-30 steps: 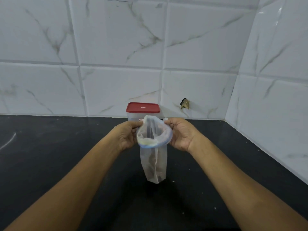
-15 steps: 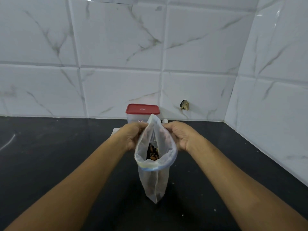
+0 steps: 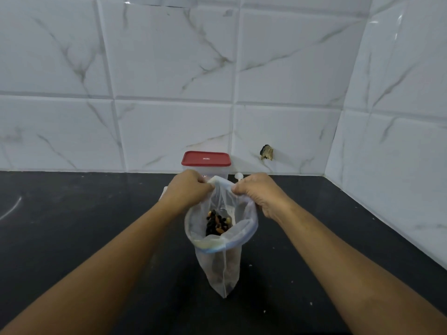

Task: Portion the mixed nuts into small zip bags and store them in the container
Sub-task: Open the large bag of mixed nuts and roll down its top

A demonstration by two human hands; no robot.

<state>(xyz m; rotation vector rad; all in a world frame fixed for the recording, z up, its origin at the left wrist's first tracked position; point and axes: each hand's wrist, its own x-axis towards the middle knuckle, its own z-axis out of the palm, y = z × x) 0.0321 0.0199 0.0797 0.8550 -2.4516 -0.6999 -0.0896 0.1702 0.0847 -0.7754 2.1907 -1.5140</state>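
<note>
The clear zip bag (image 3: 219,257) hangs open-mouthed, dark mixed nuts (image 3: 217,223) inside. The left hand (image 3: 186,189) and right hand (image 3: 258,192) pinch its far rim, bag below them.

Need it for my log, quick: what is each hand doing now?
Left hand: pinches the rim of the bag.
Right hand: pinches the same rim.
</note>
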